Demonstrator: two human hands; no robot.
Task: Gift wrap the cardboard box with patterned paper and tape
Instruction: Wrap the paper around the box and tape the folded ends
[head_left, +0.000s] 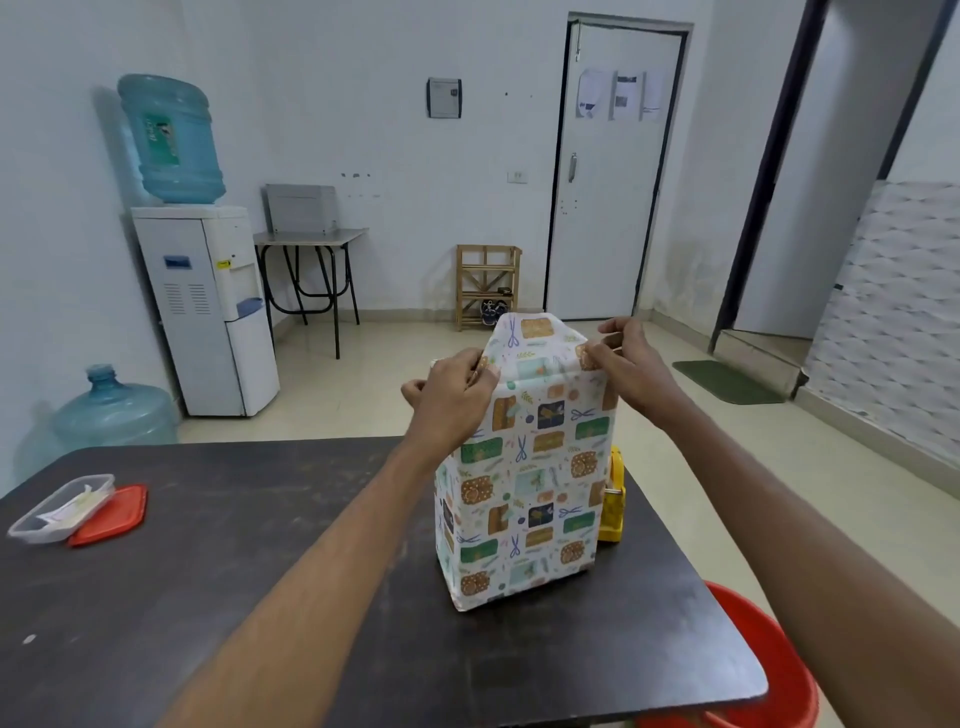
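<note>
Left hand (451, 399), right hand (631, 368) pinch one box (524, 493)

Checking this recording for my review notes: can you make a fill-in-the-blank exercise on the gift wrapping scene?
1. The left hand and right hand pinch the ___ at the top of the box.
2. The tape dispenser partly hidden behind the box is ___.
3. The lid beside the clear container is ___.
Missing words: paper, yellow, red.

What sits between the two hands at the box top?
Head view: the upright end flap of the patterned paper spans between the left hand and right hand, each pinching a side fold.
</note>
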